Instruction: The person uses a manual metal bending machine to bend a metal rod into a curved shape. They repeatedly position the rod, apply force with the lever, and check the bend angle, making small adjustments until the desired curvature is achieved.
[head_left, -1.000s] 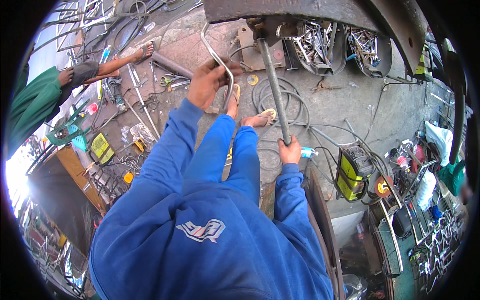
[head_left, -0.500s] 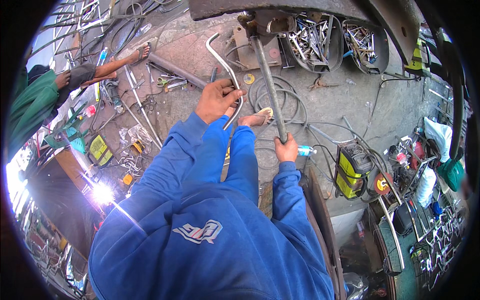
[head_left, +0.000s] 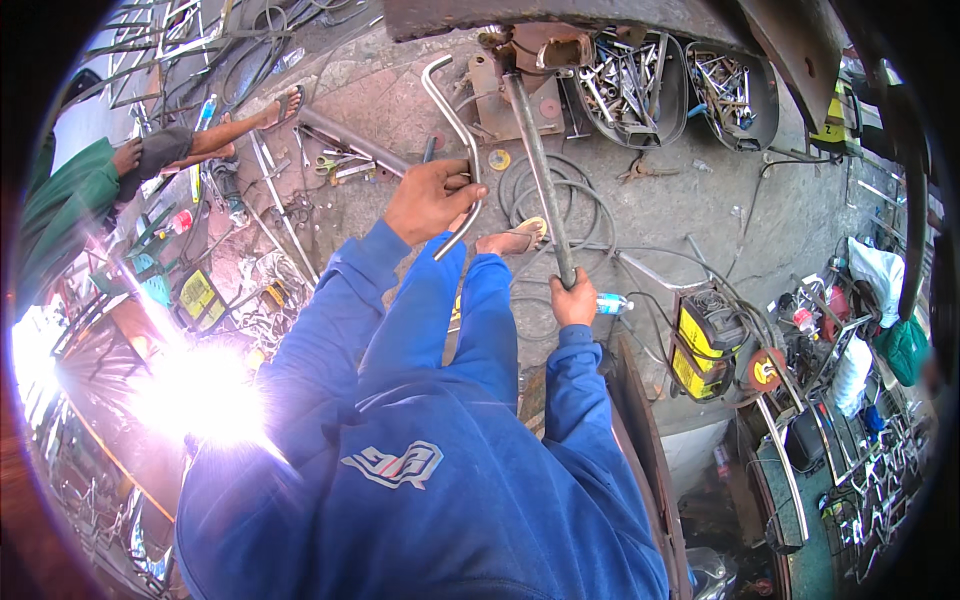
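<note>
my right hand [head_left: 573, 299] is wrapped round the near end of a straight metal pipe [head_left: 541, 175]; farther out, my left hand [head_left: 433, 202] pinches a bent metal rod [head_left: 456, 120], left of the pipe. beyond, a dark bin [head_left: 640, 137] holds loose metal pieces [head_left: 622, 85].
</note>
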